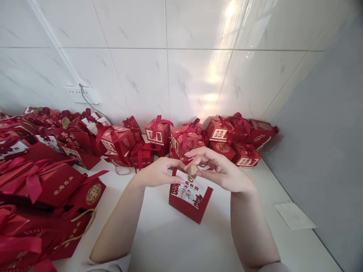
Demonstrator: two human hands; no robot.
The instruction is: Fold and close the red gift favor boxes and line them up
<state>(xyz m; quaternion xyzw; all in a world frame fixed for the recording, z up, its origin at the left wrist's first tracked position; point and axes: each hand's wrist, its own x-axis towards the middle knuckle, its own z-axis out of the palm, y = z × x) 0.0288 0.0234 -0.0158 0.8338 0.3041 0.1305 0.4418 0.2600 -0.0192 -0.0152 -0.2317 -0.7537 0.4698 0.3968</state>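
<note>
A red gift box stands on the white table in front of me, its front printed with a white panel, a cartoon couple and Chinese characters. At its top is a gold ribbon loop with a small gold bell-like piece below. My left hand is closed at the box's upper left, thumb on the front and fingers behind the top edge. My right hand curls over the top right, its fingers and thumb pinching the gold ribbon. The back of the box is hidden from me.
Several red boxes with ribbon bows line the tiled wall. A dense pile of red gift boxes fills the left side, some with rope handles. A white card-like sheet lies at the right edge, beside a grey panel. A socket with a cable is on the wall.
</note>
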